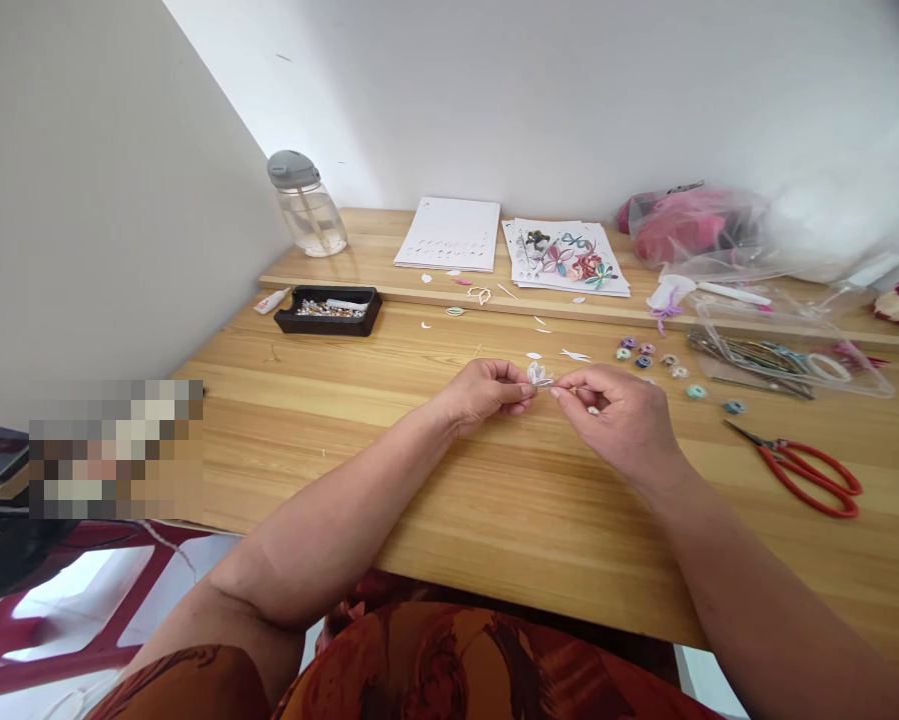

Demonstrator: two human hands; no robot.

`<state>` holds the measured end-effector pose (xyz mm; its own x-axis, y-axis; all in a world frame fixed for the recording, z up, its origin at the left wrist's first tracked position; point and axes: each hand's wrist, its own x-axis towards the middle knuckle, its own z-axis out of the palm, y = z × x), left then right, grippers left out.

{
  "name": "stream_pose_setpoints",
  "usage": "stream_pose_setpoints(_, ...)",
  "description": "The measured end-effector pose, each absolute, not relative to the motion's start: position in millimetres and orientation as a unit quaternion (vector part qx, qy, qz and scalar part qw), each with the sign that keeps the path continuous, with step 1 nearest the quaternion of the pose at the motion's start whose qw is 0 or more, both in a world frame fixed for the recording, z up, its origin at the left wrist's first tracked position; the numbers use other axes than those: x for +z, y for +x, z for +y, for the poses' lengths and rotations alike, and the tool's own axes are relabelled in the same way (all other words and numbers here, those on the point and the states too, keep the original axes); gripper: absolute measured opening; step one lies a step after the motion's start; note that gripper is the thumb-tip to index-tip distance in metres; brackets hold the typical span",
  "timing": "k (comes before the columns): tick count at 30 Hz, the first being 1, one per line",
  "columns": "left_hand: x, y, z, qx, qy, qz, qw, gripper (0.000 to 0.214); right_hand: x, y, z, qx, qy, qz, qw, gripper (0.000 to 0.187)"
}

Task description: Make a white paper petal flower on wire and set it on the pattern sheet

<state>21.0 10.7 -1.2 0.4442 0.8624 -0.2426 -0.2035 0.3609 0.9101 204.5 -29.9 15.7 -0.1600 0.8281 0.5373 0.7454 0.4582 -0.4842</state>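
Over the middle of the table, a small white petalled flower [539, 374] is held between both hands. My left hand [494, 390] pinches it from the left with thumb and forefinger, the other fingers curled. From the other side, my right hand [614, 405] is closed too, its thumb and forefinger pinched at the flower's lower right edge. A thin thread or stem seems to run there, too fine to make out. Just beyond the hands lie loose white petal pieces [575, 355]. Small spools of coloured thread [696, 392] are scattered beyond and right of my right hand.
Red-handled scissors [813, 475] lie at the right. A black tray of beads [327, 310] sits at the left, near a water bottle [310, 205]. Paper sheets [449, 233] rest on the raised shelf. A clear plastic box [801, 350] and plastic bags [689, 230] occupy the right back.
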Motion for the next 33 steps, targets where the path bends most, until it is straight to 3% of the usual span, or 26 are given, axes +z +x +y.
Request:
stream_pose_setpoints(20, -0.9, 18.9, 9.1, 0.325, 0.384, 0.341, 0.794, 0.025, 12.9, 205.7, -29.3, 0.041, -0.535, -0.749, 0.388, 0.007)
stream_pose_setpoints(33, 1.3, 21.8, 10.7, 0.389, 0.492, 0.465, 0.625, 0.005, 10.7, 205.0, -28.8, 0.027, -0.487, -0.782, 0.388, 0.007)
